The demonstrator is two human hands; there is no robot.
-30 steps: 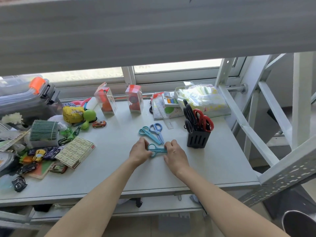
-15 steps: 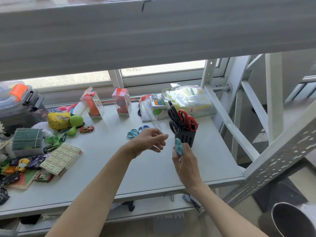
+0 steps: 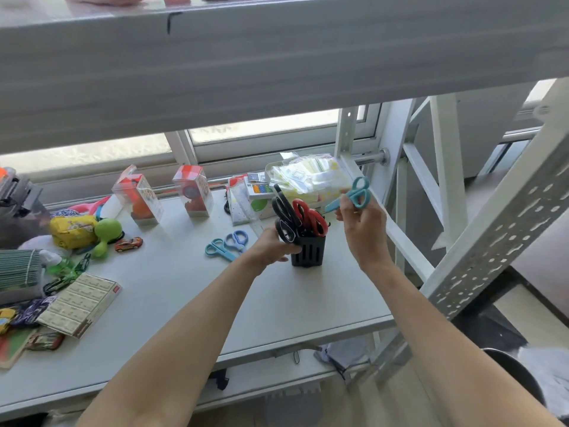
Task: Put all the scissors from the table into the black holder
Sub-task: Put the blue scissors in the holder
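Pale grey workbench (image 3: 191,291) under a window, cluttered along the left edge. Right hand (image 3: 365,229) raised above and to the right of the holder, fingers pinched on a small pair of teal plastic-handled scissors (image 3: 351,195), handle loops up, blades slanting down-left toward the holder's mouth. Left hand (image 3: 271,245) wrapped against the left side of the black slotted plastic holder (image 3: 309,252), steadying it upright on the bench. Already standing inside: black-handled scissors (image 3: 284,211) and red-handled scissors (image 3: 309,217), filling much of the opening. Lying flat just left of the left hand, two more small pairs crossed over each other, light blue scissors (image 3: 220,249) and darker blue scissors (image 3: 237,240). Step in hand, by the look of it: dropping the teal pair in. Next move probably calls for tipping the blades more steeply and threading them into a free gap beside the red handles, then fetching the two pairs on the bench.
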